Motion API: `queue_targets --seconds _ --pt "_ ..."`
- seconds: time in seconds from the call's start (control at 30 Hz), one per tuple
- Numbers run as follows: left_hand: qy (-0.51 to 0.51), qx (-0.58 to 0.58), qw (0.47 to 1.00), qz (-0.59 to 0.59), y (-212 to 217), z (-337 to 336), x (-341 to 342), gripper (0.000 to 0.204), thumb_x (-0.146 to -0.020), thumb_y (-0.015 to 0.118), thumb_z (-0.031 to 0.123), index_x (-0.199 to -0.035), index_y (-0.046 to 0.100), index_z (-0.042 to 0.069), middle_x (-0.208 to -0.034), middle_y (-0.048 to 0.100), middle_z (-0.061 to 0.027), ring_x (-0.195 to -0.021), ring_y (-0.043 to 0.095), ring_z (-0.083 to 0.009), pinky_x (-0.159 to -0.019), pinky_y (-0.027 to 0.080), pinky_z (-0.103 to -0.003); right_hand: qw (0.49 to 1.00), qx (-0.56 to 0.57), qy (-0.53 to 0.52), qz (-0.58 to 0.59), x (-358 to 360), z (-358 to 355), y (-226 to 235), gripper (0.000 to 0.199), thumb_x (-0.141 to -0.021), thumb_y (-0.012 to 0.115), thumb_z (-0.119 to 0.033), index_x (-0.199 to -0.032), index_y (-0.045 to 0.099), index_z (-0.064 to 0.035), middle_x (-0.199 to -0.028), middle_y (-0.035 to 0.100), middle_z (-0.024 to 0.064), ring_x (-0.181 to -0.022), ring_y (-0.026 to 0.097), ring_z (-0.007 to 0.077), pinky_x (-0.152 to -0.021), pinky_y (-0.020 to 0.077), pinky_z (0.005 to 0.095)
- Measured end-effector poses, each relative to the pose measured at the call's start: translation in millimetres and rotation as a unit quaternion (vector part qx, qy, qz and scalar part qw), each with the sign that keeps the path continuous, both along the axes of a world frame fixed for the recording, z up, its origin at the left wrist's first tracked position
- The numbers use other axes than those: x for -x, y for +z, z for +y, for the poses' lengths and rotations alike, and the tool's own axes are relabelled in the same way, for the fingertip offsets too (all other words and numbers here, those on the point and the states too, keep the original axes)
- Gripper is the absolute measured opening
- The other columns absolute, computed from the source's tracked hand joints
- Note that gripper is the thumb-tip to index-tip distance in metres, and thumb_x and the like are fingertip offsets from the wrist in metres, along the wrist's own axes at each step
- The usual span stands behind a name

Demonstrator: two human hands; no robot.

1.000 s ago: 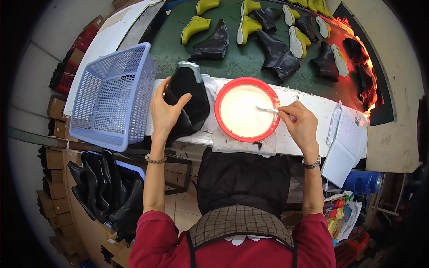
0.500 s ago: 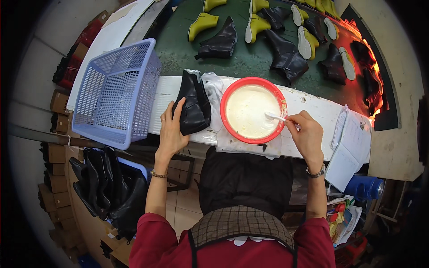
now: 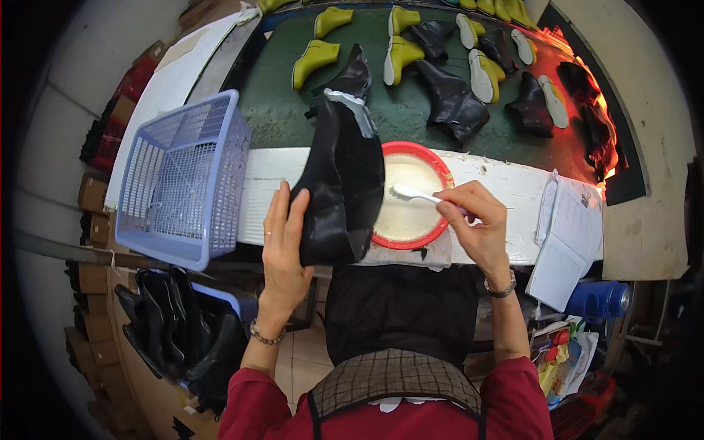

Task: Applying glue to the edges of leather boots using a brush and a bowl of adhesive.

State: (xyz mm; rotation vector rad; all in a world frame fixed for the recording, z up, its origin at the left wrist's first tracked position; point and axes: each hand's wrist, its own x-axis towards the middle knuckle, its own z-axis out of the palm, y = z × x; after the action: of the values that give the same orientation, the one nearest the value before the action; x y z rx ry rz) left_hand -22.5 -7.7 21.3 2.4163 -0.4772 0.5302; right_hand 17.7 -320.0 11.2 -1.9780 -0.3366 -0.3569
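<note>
My left hand (image 3: 284, 249) is closed around the lower part of a black leather boot upper (image 3: 341, 191). The boot is raised and tilted, covering the left part of a red basin (image 3: 449, 172). Pale creamy liquid (image 3: 411, 220) fills the basin. At the boot's top edge shows a whitish coated strip (image 3: 357, 110). Between thumb and fingers, my right hand (image 3: 477, 224) pinches the handle of a small white brush (image 3: 412, 192). The brush head hangs over the liquid, just right of the boot, apparently apart from it.
An empty blue plastic basket (image 3: 180, 183) stands left on the white bench (image 3: 506, 198). Beyond, yellow and black boots lie on a green surface (image 3: 293, 117), with an orange glow at its right end. Papers (image 3: 565, 235) and a blue bottle (image 3: 598, 301) are at right; black uppers (image 3: 172, 315) at lower left.
My left hand has lifted the boot off the bench, bringing it closer and to the right, beside the basin. My right hand has moved slightly left, with the brush raised out of the liquid.
</note>
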Motion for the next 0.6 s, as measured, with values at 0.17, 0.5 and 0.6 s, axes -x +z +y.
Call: queue_targets --seconds 0.17,0.5,0.6 --pt "-0.051 0.033 0.998 -0.013 6.5 -16.6 10.9 0.083 -0.076 0.079 -0.001 -0.152 0.046 0.000 -0.160 0.038 -0.0306 -0.145 0.042 -0.0487 -0.119 0.037 -0.051 0.999 -0.005 -0.036 -0.028 -9.8 -11.7 -4.2 0.012 -0.089 0.079 -0.003 -0.100 0.078 0.0013 -0.089 0.070 0.0057 -0.070 0.062 0.0087 -0.058 0.0475 0.0226" --pt "-0.032 0.080 0.996 -0.025 9.6 -28.1 9.2 0.079 -0.083 0.079 0.007 -0.153 0.044 -0.003 -0.160 0.039 -0.0301 -0.145 0.044 -0.0455 -0.119 0.037 -0.048 0.990 -0.002 -0.038 -0.134 -9.5 -18.7 -4.4 0.018 -0.082 0.084 0.000 -0.099 0.079 -0.0007 -0.092 0.068 0.0065 -0.081 0.065 0.0144 -0.067 0.0519 0.0263" --pt "-0.031 0.049 0.997 -0.042 10.3 -29.1 4.8 0.082 -0.084 0.079 0.007 -0.155 0.039 -0.003 -0.161 0.039 -0.0283 -0.146 0.046 -0.0415 -0.120 0.037 -0.044 0.997 -0.017 -0.016 -0.079 5.9 -20.4 -1.5 0.017 -0.084 0.082 0.000 -0.100 0.079 -0.0008 -0.092 0.068 0.0060 -0.077 0.065 0.0120 -0.066 0.0519 0.0251"
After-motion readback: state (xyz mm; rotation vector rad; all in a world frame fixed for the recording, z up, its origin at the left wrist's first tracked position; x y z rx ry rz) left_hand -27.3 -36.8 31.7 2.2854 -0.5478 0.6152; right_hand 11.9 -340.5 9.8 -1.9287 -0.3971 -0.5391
